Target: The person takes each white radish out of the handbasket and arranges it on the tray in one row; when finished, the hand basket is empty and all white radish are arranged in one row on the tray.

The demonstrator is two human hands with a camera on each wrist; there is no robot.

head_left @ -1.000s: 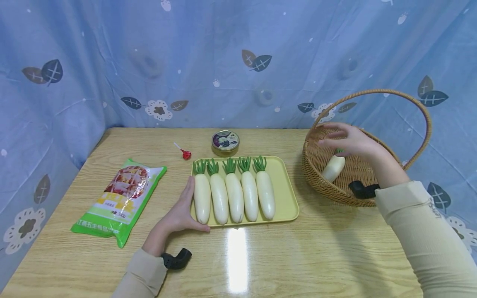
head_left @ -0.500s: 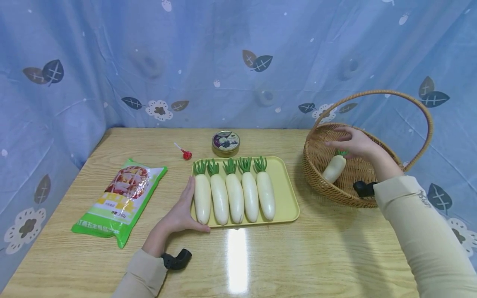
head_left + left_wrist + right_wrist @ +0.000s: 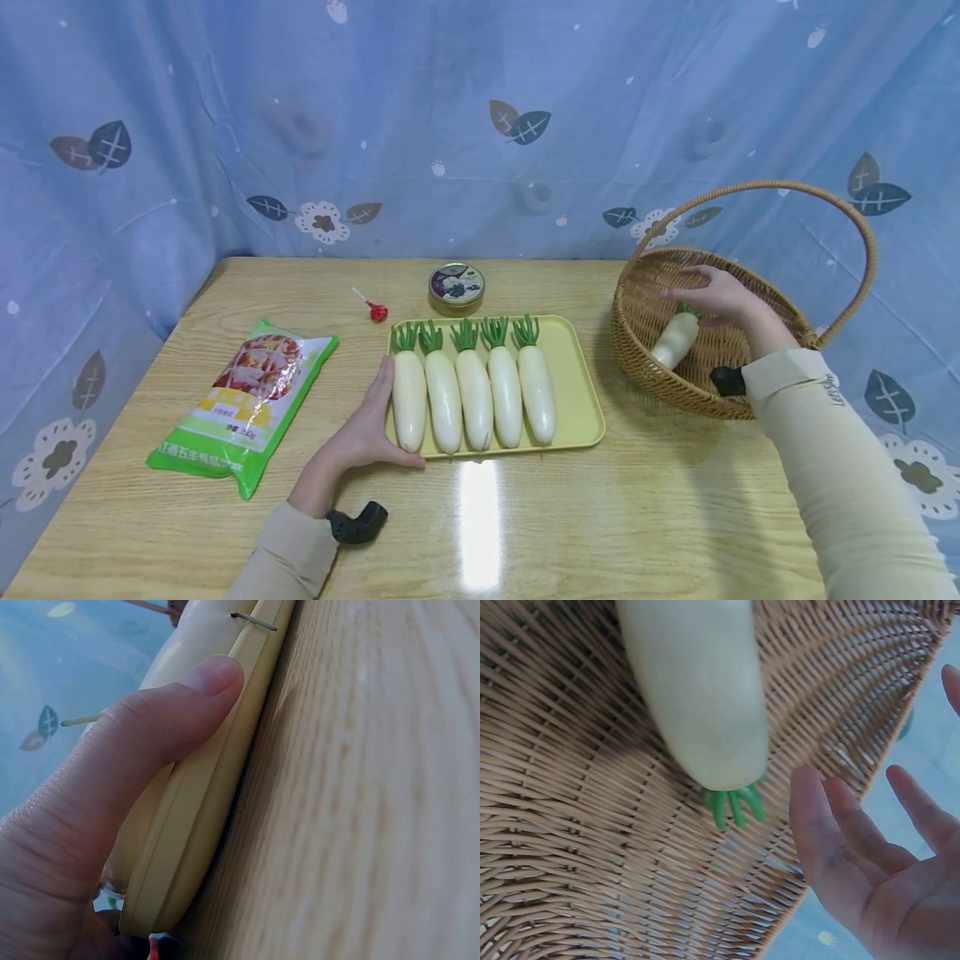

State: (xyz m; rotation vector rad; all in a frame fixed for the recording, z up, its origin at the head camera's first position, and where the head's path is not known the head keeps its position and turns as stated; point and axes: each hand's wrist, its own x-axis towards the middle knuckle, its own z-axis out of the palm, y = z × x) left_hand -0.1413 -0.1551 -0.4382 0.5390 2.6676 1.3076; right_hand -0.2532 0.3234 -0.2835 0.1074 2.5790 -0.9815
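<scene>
In the head view my left hand holds the front left corner of a yellow tray, fingers along its left side. The left wrist view shows the thumb on the tray's rim. Several white radishes with green tops lie side by side on the tray. My right hand reaches inside a wicker basket, above another white radish. The right wrist view shows the fingers spread and apart from the radish, beside its green stems.
A green-edged food bag lies on the left of the wooden table. Behind the tray are a red lollipop and a round tin. The basket's tall handle arches above it. A blue curtain hangs behind.
My right hand has sunk lower into the basket, shifting slightly right and nearer the radish's green top. My left hand and the tray have stayed in place.
</scene>
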